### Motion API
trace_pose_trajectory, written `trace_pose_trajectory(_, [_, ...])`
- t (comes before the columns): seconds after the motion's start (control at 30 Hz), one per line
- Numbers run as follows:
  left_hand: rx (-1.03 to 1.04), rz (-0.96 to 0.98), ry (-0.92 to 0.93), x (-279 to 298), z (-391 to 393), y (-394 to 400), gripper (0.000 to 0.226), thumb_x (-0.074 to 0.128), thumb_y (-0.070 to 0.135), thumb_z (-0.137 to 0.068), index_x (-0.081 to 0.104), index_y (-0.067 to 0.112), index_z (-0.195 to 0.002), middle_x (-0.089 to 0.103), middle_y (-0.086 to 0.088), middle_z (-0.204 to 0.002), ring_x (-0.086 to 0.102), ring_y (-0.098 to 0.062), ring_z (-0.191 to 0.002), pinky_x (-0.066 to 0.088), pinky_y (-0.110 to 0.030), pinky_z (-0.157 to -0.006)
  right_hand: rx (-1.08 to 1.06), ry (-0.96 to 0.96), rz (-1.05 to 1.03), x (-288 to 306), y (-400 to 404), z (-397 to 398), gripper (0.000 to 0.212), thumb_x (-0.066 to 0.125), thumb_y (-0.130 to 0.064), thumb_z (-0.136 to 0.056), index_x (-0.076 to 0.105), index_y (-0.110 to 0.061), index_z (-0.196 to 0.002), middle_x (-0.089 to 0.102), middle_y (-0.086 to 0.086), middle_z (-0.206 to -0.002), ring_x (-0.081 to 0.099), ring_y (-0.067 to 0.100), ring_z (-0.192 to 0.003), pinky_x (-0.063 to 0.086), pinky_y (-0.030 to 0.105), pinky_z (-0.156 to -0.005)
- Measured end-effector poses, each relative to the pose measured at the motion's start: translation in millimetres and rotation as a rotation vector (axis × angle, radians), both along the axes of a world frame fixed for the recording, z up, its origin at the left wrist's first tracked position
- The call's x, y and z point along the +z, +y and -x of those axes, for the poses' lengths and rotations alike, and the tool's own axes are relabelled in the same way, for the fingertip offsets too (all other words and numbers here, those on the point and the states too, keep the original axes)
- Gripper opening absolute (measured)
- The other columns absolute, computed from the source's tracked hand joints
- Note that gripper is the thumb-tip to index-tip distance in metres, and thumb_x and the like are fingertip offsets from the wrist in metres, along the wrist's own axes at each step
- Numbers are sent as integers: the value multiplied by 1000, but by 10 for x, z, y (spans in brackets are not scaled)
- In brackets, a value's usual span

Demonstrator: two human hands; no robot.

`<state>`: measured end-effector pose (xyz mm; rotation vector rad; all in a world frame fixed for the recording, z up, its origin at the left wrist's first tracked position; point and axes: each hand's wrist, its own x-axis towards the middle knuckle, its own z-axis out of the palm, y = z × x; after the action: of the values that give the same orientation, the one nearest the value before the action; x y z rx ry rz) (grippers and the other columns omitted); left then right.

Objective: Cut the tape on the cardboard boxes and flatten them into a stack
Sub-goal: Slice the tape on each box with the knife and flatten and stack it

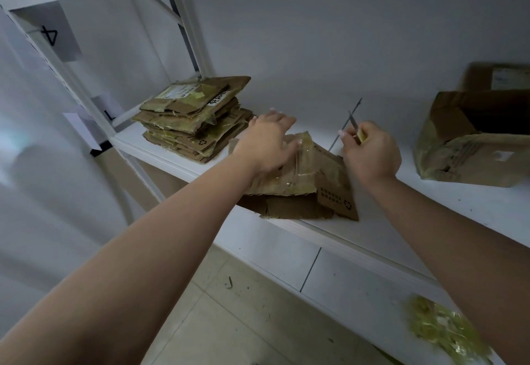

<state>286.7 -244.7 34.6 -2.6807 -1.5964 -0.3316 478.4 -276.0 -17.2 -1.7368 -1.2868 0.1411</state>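
Observation:
A flattened, tape-covered cardboard box [312,186] lies on the white shelf [387,215], its near edge hanging over the shelf front. My left hand [268,142] rests on its top, fingers spread. My right hand [371,152] grips a small yellow-handled knife [355,128] with its blade pointing up, just right of the box. To the left stands a stack of flattened boxes [195,118]. An open, unflattened box [473,146] sits at the right of the shelf.
A white upright post [189,29] and diagonal braces stand behind the stack. A lower shelf [358,293] holds a heap of crumpled yellowish tape [441,330]. Tiled floor shows below. Paper labels hang on the left frame.

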Motion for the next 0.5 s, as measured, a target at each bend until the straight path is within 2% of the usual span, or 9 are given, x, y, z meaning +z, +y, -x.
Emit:
trace_pose_trajectory(0.07, [23,42,45,-84,-27,-4,62,41,47,-98,26,17,-151,23,-9,-158,7,-26,-148,8,-51,-119,55,23,7,13,28,48,28,47,-34,-97,63,-21,-77,69,0,-73,62,20,-71,35,24,-55])
trace_pose_trajectory(0.1, [32,66,71,-133,-26,-13,66,38,51,-98,21,18,-152,17,-9,-160,1,-26,-149,4,-52,-118,78,-42,20,1,49,81,25,46,-29,-98,67,-18,-88,70,2,-78,64,22,-77,36,25,-57])
trace_pose_trajectory(0.17, [50,100,105,-251,9,-23,73,30,62,-95,13,23,-154,7,-8,-162,-8,-26,-148,-2,-54,-116,141,-235,72,-24,75,185,30,43,-21,-98,58,-14,-123,66,10,-106,58,29,-103,41,29,-66])
trace_pose_trajectory(0.23, [67,109,100,-388,78,-34,79,22,71,-90,8,28,-155,0,-7,-162,-13,-27,-148,-6,-57,-114,248,-364,210,-96,97,302,47,34,-30,-101,31,-17,-146,38,10,-147,27,30,-137,42,41,-93])
trace_pose_trajectory(0.27, [74,102,100,-462,122,-40,81,19,75,-88,5,31,-154,-3,-7,-162,-15,-27,-147,-7,-58,-114,297,-437,275,-141,111,353,53,28,-37,-101,19,-20,-150,19,7,-157,8,29,-145,31,48,-108])
trace_pose_trajectory(0.3, [81,94,111,-542,166,-49,84,14,79,-85,3,33,-154,-5,-7,-162,-16,-28,-147,-8,-59,-113,342,-515,334,-195,127,394,57,23,-43,-100,10,-22,-152,4,4,-160,-6,28,-146,17,51,-115])
trace_pose_trajectory(0.33, [89,89,131,-623,212,-55,86,9,81,-82,0,34,-154,-6,-7,-162,-17,-28,-147,-9,-60,-113,384,-574,383,-268,150,414,61,21,-48,-99,3,-25,-152,-4,2,-160,-14,27,-146,7,54,-115])
trace_pose_trajectory(0.4, [116,103,168,-778,307,-65,88,4,82,-80,-3,35,-153,-8,-7,-161,-18,-28,-146,-11,-60,-113,460,-595,436,-407,174,434,64,23,-53,-97,-2,-30,-151,-9,-1,-160,-17,25,-145,1,56,-115])
trace_pose_trajectory(0.5, [152,182,164,-997,456,-85,83,12,79,-84,-6,36,-153,-12,-5,-161,-21,-27,-146,-11,-61,-113,562,-595,493,-609,173,457,66,28,-56,-96,-3,-36,-151,-10,-6,-160,-16,19,-146,-5,55,-115])
